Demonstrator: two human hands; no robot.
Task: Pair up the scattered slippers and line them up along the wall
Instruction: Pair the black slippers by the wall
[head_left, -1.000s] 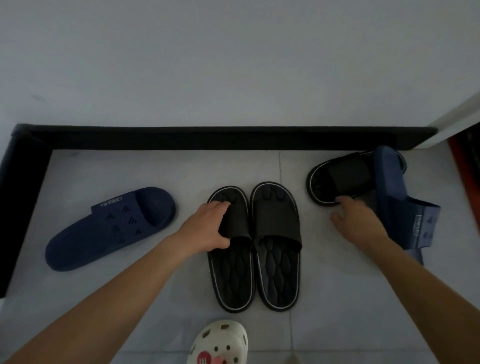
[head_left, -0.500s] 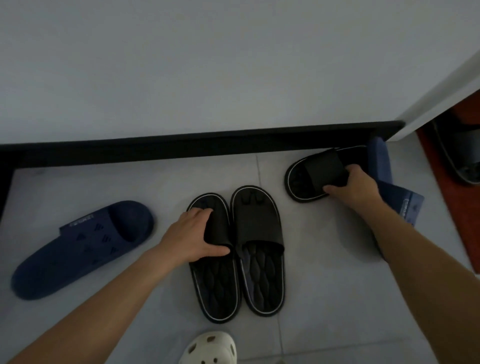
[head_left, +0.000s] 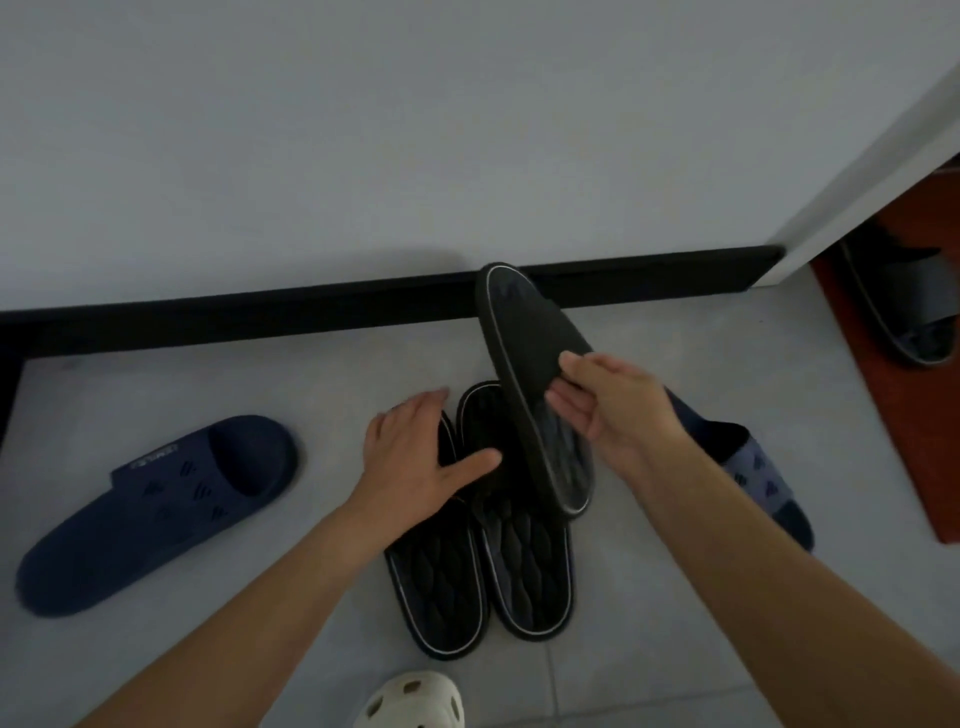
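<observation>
Black slipper (head_left: 519, 332) lifted off floor (head_left: 260, 374) in R grip (head_left: 618, 410) (fingers clenched round it), hovering over black pair (head_left: 467, 571) nr floor edge at wall (head_left: 363, 156). L grip (head_left: 415, 457) flat, released, on pair. Advise: set down beside pair, toe to wall.

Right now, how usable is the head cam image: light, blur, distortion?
Head view: dim, flat light, no glare; the black pair on the floor reads low-contrast. Head view: the lifted black slipper in the right hand looks slightly soft, likely motion. Head view: wide-angle bows the baseboard; a faint shadow falls on the wall above it.
</observation>
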